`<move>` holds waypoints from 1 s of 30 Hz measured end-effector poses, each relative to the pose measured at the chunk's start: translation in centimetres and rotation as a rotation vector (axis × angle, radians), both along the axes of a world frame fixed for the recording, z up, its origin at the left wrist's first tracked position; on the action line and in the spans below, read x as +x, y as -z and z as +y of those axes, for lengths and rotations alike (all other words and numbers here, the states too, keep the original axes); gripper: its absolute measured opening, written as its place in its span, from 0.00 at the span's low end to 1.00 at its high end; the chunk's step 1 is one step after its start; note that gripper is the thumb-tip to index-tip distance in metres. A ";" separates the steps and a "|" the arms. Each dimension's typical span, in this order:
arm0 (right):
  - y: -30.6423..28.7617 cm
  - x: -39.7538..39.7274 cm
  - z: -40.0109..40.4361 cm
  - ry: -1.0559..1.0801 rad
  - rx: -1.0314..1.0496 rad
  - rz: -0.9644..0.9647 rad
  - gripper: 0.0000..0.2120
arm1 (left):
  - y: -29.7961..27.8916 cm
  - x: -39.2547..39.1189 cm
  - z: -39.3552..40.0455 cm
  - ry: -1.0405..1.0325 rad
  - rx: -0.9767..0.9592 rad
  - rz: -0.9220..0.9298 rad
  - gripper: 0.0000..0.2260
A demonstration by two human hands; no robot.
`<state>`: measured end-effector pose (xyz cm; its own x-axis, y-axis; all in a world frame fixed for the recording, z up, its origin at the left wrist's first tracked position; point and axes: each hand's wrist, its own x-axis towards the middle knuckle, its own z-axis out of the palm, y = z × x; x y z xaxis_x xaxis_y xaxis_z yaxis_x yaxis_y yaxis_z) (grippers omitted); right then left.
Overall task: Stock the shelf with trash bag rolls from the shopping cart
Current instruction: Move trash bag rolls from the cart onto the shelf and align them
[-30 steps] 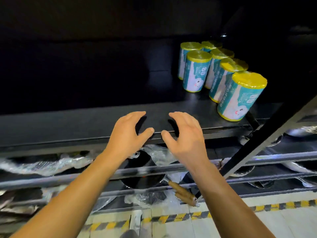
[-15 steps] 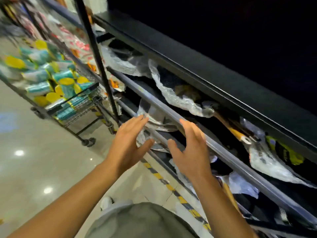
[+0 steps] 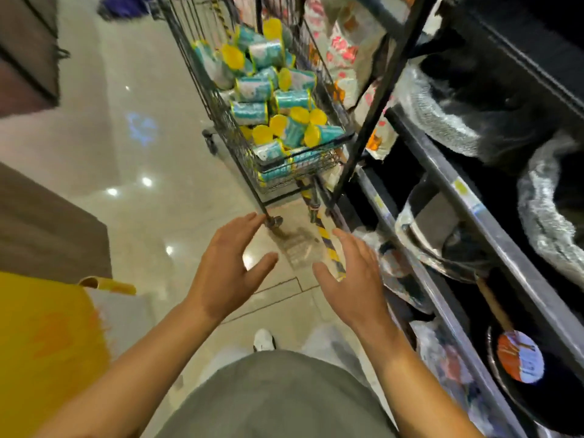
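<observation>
Our left hand (image 3: 226,267) and right hand (image 3: 350,273) hang wide, fingers spread, holding nothing. Ahead of both, well apart: wire shopping cart (image 3: 221,121) heaped with teal, yellow-capped trash bag rolls (image 3: 275,99), labels blurred. Right of the right hand, shelf (image 3: 493,235); its wrapped pans partly hidden.
</observation>
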<state>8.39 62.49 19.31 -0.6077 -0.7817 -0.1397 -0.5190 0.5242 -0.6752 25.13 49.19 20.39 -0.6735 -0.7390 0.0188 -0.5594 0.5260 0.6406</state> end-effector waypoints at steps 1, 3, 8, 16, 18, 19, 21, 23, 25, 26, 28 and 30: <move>0.0 0.0 -2.0 -0.042 0.011 -0.004 0.30 | 0.4 0.8 -1.0 -0.037 0.019 -0.019 0.33; 0.0 -0.2 -5.9 -0.116 0.015 -0.003 0.30 | 1.3 2.0 -3.0 -0.108 0.060 -0.042 0.33; 0.6 -1.6 -15.1 -0.217 -0.004 0.022 0.31 | 3.1 2.4 -8.6 -0.226 0.076 -0.050 0.30; 3.4 -8.2 -27.6 -0.270 0.053 0.031 0.30 | 4.4 -4.5 -20.9 -0.240 0.108 -0.100 0.30; 3.8 -10.2 -29.8 -0.248 0.062 0.011 0.30 | 4.2 -7.1 -24.0 -0.199 0.101 -0.114 0.30; 4.1 -11.1 -30.8 -0.237 0.065 -0.001 0.30 | 4.1 -8.5 -25.6 -0.179 0.096 -0.119 0.30; 4.6 -13.0 -32.7 -0.213 0.074 -0.009 0.30 | 3.9 -11.3 -28.6 -0.140 0.074 -0.126 0.30; 5.0 -14.7 -34.4 -0.179 0.087 -0.009 0.31 | 3.9 -14.0 -31.3 -0.103 0.052 -0.116 0.29; 5.2 -15.8 -35.5 -0.148 0.107 -0.011 0.31 | 3.9 -15.8 -33.5 -0.063 0.026 -0.112 0.29; 5.5 -16.7 -36.2 -0.125 0.120 -0.015 0.31 | 4.2 -17.0 -34.9 -0.042 0.026 -0.120 0.29; 6.0 -18.2 -37.5 -0.088 0.133 -0.016 0.31 | 4.6 -18.9 -37.5 -0.003 0.028 -0.158 0.30; 6.7 -19.6 -38.8 -0.069 0.173 -0.021 0.32 | 5.3 -20.6 -40.3 0.030 0.032 -0.197 0.30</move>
<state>-11.25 23.68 12.64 -0.5491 -0.7846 -0.2879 -0.5443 0.5971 -0.5892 4.50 8.93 15.06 -0.6837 -0.7164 -0.1389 -0.6598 0.5255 0.5372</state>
